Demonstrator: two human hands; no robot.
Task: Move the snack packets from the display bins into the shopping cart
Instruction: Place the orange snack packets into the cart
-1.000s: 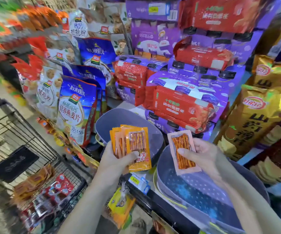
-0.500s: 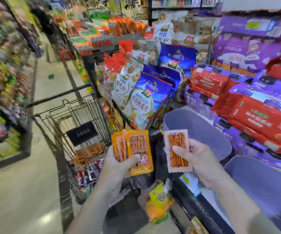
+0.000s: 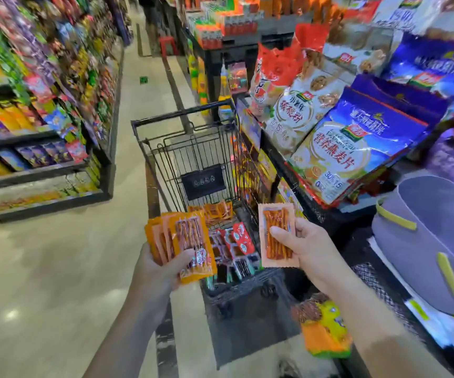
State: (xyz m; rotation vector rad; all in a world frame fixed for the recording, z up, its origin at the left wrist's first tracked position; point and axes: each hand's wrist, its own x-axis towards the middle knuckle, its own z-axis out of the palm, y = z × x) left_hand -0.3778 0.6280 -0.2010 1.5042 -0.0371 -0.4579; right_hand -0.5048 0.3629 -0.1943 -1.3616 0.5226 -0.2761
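My left hand grips a fanned stack of orange snack packets, thumb across the front one. A single pale pink packet of orange sticks is pinched upright in my right hand. Both hands hover over the near end of the black wire shopping cart. Inside the cart lie orange packets and red-and-black packets. The grey display bin sits to the right on the stand.
Large blue and white cereal bags lean on the display to the cart's right. A stocked shelf unit lines the left of the aisle. Yellow-orange packets hang from the stand's edge below my right forearm. Aisle floor is to the left.
The view has swung left from the bins to the cart. Both hands, still holding their packets, have come over the cart's near end.
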